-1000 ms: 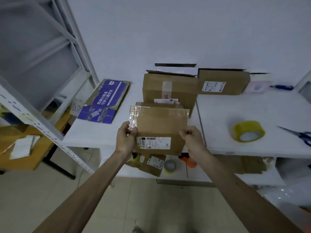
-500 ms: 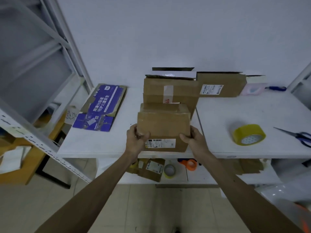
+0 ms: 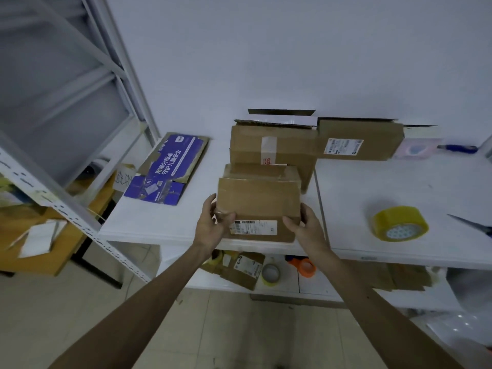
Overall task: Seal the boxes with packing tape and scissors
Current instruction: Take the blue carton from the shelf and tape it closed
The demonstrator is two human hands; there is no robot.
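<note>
You hold the small box [image 3: 258, 203] in both hands at the front edge of the white table [image 3: 159, 219]. I cannot tell whether its bottom rests fully on the top. Your left hand [image 3: 213, 226] wraps the lower left corner, thumb on the front face and fingers curled behind. Your right hand [image 3: 306, 225] clamps the lower right corner the same way.

The box's top looks closed, and a glossy strip by your left thumb looks like tape, so this one seems sealed or nearly so. Behind it, the bigger box [image 3: 271, 150] and the long box [image 3: 356, 141] stand with their top flaps raised, so by the look of it those remain to be done. The tape roll [image 3: 399, 223] and the scissors [image 3: 476, 226] lie well off to your right, with neither in hand.
</note>
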